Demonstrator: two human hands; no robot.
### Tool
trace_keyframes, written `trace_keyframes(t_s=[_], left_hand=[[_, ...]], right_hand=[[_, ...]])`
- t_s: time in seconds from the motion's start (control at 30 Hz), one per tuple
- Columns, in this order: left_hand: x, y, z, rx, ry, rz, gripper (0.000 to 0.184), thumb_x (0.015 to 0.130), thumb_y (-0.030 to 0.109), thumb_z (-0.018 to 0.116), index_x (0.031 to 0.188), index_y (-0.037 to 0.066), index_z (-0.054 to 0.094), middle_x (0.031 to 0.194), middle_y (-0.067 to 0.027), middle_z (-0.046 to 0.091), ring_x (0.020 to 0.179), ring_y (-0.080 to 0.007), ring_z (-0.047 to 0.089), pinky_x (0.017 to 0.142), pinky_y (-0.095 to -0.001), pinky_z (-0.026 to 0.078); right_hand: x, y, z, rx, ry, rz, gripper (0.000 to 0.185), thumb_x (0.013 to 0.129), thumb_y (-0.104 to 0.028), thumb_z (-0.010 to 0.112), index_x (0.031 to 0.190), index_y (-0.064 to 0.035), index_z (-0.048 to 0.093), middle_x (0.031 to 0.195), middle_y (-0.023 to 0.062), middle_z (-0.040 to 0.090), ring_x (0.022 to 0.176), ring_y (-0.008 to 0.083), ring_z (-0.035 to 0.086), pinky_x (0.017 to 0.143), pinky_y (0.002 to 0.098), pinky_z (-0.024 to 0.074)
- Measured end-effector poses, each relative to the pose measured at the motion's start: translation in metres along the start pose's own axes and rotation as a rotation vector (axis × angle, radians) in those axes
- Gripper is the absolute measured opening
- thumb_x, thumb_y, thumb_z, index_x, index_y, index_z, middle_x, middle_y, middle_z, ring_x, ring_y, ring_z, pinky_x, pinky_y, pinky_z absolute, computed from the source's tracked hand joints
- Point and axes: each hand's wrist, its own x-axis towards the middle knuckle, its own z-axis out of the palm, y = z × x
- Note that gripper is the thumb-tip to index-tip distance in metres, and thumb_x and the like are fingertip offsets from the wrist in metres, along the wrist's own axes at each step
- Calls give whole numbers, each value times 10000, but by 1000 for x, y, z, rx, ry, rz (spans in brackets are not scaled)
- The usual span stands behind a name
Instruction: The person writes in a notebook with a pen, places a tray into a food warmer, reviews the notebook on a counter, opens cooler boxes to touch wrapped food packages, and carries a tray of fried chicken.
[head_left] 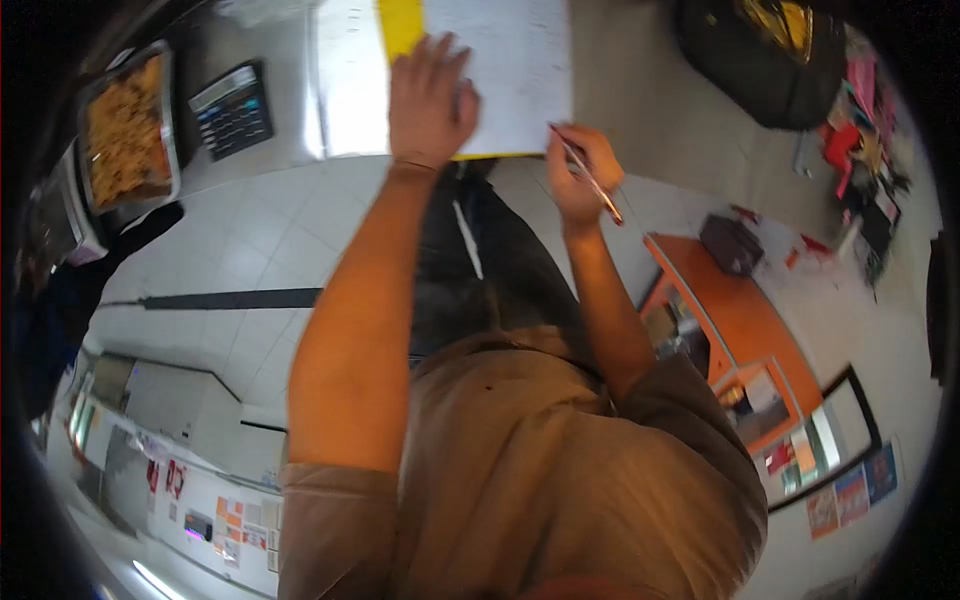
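Note:
My left hand (432,110) lies flat on the papers, fingers stretched and a little apart. Beneath it are white sheets (515,70) with faint lines of writing and a yellow sheet or folder (400,25) showing between and under them. My right hand (583,180) is closed around a slim, reddish pen (595,183). The pen's tip points to the lower right edge of the white sheet; whether it touches the paper I cannot tell. To the left of the papers lies a dark calculator (231,112) with a grey display.
At the table's left stands a clear container (128,130) of brown, crumbly contents. A black bag (760,60) with something yellow sits at the upper right, near a red and pink pile (850,140). Behind me on the right is an orange desk (735,290) with a dark bag (731,244).

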Motion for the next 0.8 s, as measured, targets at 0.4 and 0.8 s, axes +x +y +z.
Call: trace_keyframes(t_s=[0.4,0.8], left_hand=[[7,12,-11,-12,-61,-75,410,890,151,598,1275,15,630,1421,-220,555,1368,-462,459,1152,-619,321],[9,15,-14,-17,-49,-64,402,873,116,609,1260,11,635,1409,-222,561,1350,-468,467,1143,-600,339]], right_hand=[[9,-2,6,-16,-93,-58,138,787,38,791,889,13,702,849,144,719,710,215,742,635,297,602],[8,3,10,-17,-76,-20,120,780,34,783,873,5,713,846,148,720,717,225,746,641,302,596]])
